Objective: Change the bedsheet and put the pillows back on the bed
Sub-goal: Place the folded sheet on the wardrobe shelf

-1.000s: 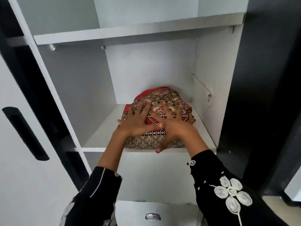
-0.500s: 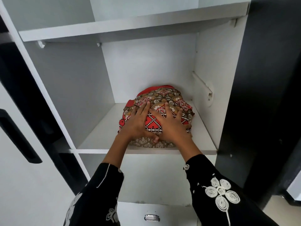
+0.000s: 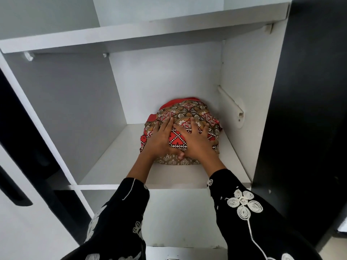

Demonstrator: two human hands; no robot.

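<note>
Hands lie flat on top of a folded bedsheet, side by side and touching at the thumbs. On the left hand (image 3: 161,141) the fingers (image 3: 168,125) are straight and close together, and the palm presses down on the left half of the bundle. On the right hand (image 3: 197,144) the fingers (image 3: 192,124) are straight and spread wide, the little finger reaching toward the right edge of the cloth. Neither hand curls round the fabric; both rest on it open-palmed, and the thumbs meet low at its front edge.

The bedsheet (image 3: 187,111) is a rounded, folded bundle printed in red, brown and cream, with a plain red layer showing at the back and a beige patterned border at the front. It sits on a white shelf (image 3: 112,164) inside a cupboard, toward the right and back of the compartment, near the right wall but apart from it.

Black sleeves with white embroidery cover both forearms, the left sleeve (image 3: 120,212) and the right sleeve (image 3: 244,209) crossing the shelf's front edge. A white bracket (image 3: 231,104) is fixed to the right wall. Another white shelf, the upper shelf (image 3: 131,36), closes the compartment above. A white door (image 3: 28,231) with a dark handle slot stands at the left, and a black panel (image 3: 309,109) at the right.
</note>
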